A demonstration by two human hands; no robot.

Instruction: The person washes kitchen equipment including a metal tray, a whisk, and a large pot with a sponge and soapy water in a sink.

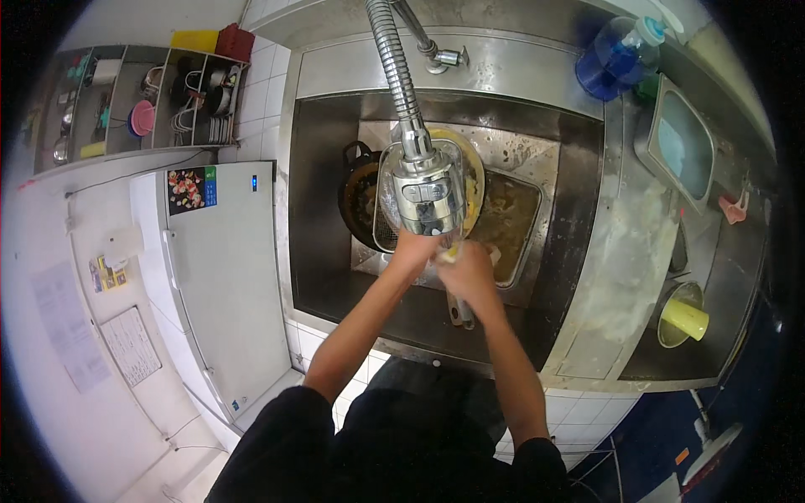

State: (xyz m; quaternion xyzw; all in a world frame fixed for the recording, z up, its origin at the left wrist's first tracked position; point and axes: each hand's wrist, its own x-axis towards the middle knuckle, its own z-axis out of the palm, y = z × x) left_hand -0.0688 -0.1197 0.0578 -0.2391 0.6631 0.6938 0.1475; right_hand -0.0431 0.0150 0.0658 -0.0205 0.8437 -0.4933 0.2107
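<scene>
Mid-frame beneath the tap head (429, 197), left hand (416, 251) and right hand (470, 270) meet at a small yellowish thing (451, 253) (from here, I can't tell either grip); wetness could slip it into the sink (580, 210).

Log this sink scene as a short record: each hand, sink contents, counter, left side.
Left hand: partly hidden by the faucet head
Right hand: close beside the left; anything held is too blurred to name
Sink: dark pan at left, rectangular tray with murky liquid at right
Counter: bottle of blue liquid
Left side: white refrigerator
</scene>
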